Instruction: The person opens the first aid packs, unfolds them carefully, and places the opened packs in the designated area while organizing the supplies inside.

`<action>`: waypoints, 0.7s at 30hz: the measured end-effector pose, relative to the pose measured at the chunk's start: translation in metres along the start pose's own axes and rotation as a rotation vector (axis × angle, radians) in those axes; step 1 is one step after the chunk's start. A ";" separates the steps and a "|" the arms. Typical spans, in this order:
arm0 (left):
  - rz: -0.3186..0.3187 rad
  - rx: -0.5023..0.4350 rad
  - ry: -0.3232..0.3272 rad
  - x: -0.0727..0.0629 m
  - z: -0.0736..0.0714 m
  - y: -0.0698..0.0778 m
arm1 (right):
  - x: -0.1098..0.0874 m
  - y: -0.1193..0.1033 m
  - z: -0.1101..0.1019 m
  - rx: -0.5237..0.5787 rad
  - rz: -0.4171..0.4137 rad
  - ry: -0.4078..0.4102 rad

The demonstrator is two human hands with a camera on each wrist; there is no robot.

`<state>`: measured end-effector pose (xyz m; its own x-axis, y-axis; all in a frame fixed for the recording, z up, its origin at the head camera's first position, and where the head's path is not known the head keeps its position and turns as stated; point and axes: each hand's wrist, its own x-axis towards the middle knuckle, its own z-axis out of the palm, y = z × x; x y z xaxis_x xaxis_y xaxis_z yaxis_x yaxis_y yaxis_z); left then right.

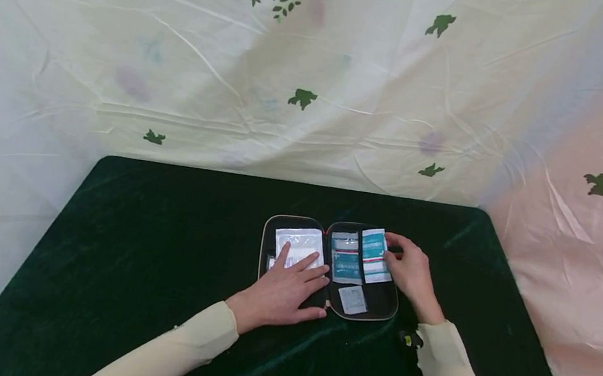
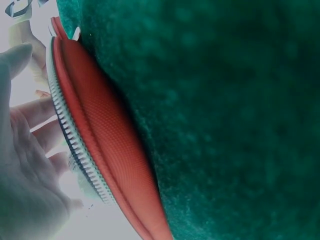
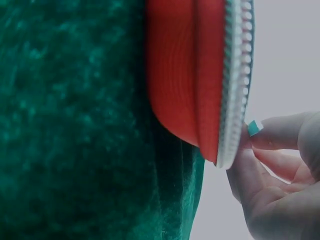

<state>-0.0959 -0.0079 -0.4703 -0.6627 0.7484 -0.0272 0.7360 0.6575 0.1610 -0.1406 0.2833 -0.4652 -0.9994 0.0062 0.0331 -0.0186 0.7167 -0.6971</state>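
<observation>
A zippered case lies spread flat, its black inside facing up; the left wrist view shows its red outer side. My left hand rests with spread fingers over the left half, on a white packet and the case's edge. At the right half, my right hand pinches the outer edge of a teal-and-white packet between thumb and fingers. In the right wrist view only a teal corner of it shows. Beside it sits a second teal packet, with a small white sachet below.
A dark green velvet cloth covers the table, whose far edge meets a pale leaf-printed curtain. Near the right cuff is a small black object with a yellow-green mark. The case's zipper runs round its rim.
</observation>
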 end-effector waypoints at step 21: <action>-0.020 0.010 -0.008 -0.001 0.001 0.007 | -0.003 -0.009 0.015 0.028 -0.013 -0.067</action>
<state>-0.0897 -0.0038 -0.4697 -0.6761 0.7358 -0.0385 0.7239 0.6732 0.1509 -0.1378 0.2670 -0.4698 -0.9987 -0.0504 -0.0045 -0.0319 0.6964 -0.7169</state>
